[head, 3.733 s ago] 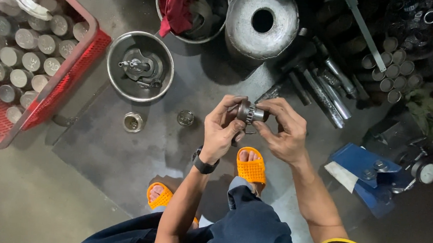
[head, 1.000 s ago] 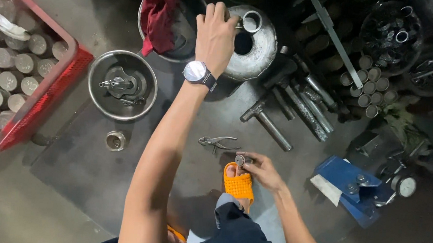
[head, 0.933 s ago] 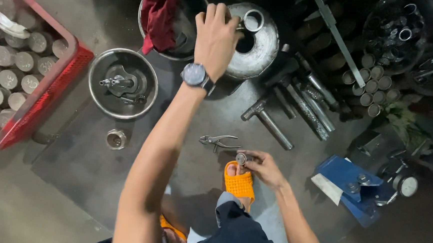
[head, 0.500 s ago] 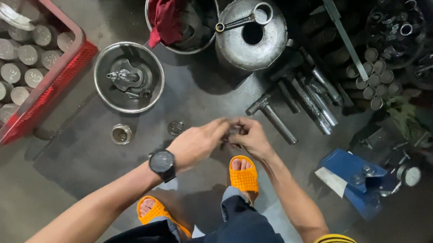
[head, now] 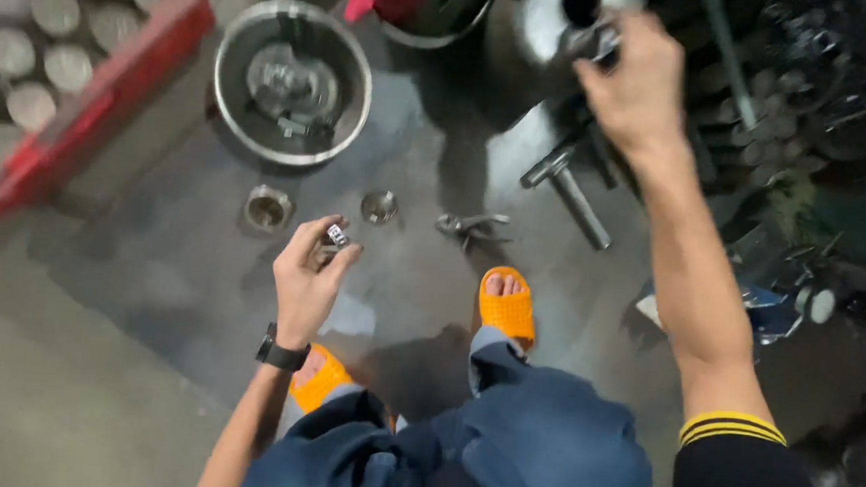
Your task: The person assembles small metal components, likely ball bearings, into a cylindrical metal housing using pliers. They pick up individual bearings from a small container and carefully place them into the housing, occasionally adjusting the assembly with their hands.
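My left hand is raised over the dark floor mat and pinches a small shiny metal part between thumb and fingertips. My right hand is stretched far forward to the large steel cylinder at the top, its fingers curled by the cylinder's rim; whether they hold anything is blurred. A pair of pliers lies on the mat between the two hands. Two small metal cups stand on the mat just ahead of my left hand.
A steel bowl with metal parts sits ahead of my left hand. A red crate of round metal pieces is at the far left. A basin holds a red rag. Metal rods and dark parts lie at right.
Both hands were together low over the mat half a second ago. Now my right hand has reached up to the steel cylinder while my left stays low with the small part.
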